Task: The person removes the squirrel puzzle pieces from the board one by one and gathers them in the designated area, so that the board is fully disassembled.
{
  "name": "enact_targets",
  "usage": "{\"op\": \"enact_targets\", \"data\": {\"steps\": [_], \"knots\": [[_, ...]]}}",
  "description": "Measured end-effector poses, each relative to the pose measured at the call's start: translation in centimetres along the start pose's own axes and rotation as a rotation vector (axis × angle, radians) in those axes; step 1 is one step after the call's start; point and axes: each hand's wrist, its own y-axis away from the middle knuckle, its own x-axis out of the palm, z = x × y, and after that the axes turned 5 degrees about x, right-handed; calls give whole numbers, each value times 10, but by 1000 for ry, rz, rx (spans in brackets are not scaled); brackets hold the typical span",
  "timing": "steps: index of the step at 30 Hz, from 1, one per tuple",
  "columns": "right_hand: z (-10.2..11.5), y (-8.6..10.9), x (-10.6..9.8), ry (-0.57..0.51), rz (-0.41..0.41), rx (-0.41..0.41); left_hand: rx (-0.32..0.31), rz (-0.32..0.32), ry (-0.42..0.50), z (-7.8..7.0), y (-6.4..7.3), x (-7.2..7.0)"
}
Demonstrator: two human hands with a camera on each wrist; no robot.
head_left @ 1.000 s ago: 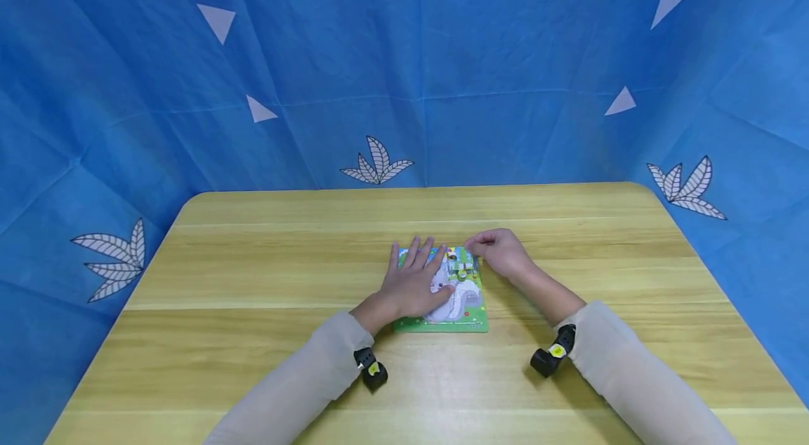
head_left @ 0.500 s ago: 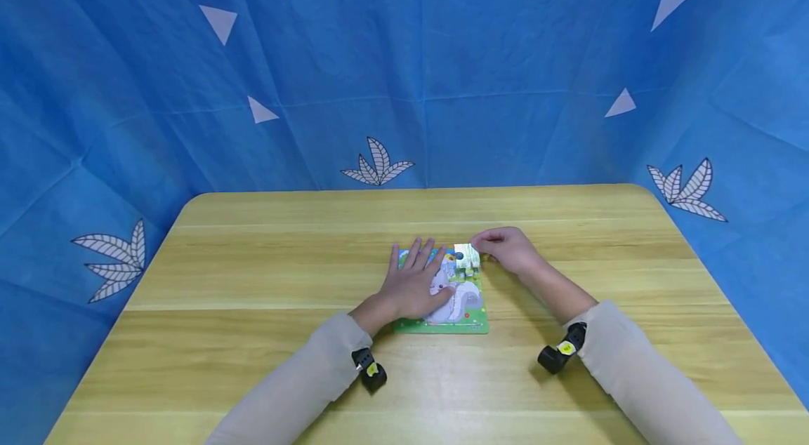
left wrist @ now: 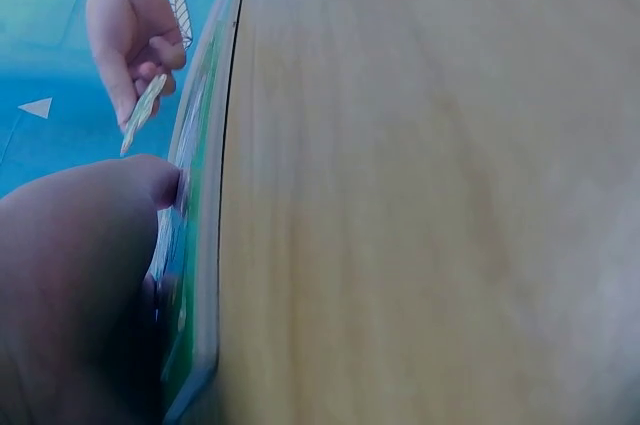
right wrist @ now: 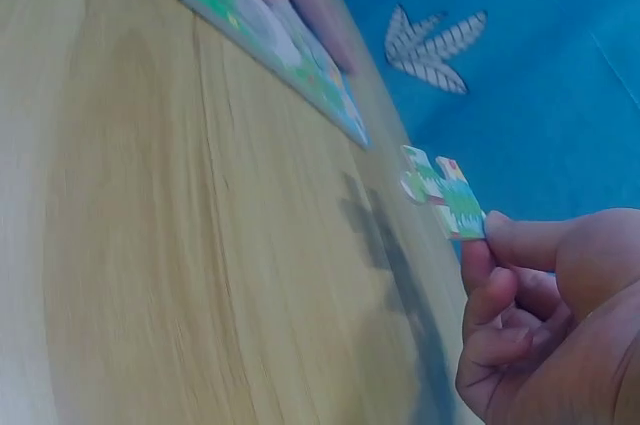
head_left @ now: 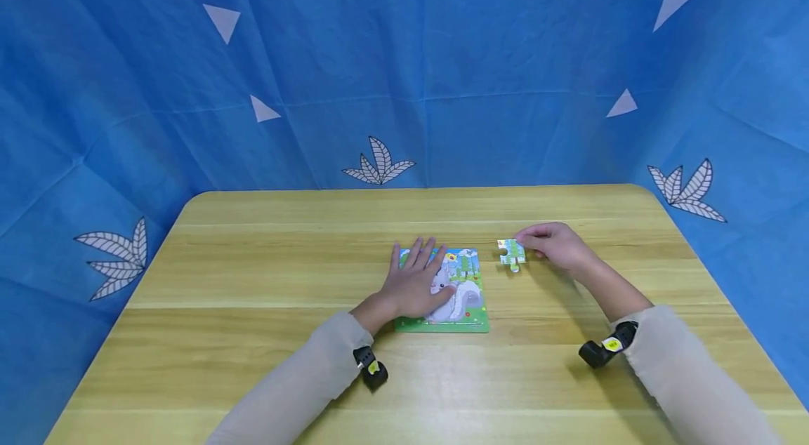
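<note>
One left hand (head_left: 413,287) lay palm down, its grip wide and fingers fanned, on a jigsaw puzzle board (head_left: 475,326) picturing a bushy-tailed animal (head_left: 468,295), set flat on a wood-grain table (head_left: 253,283). Near the board's far right corner, and apart from it, a jigsaw piece (head_left: 513,251) with a rounded tab hung above the tabletop. Just beyond, a right hand (head_left: 559,246) pinched the piece's edge in a narrow grip.

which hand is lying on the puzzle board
The left hand, fingers spread over the puzzle board; the right hand instead pinches a loose piece off to the side.
</note>
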Motion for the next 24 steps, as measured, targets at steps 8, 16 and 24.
{"op": "enact_targets", "data": {"steps": [8,16,24], "knots": [[-16,10,-33,16,9,31,0,-4,0,-4,2,-5],[-32,16,-54,82,-1,64,5,-16,10,-3,2,-3],[-41,20,-63,173,-39,59,8,-11,6,-3,3,-3]]}}
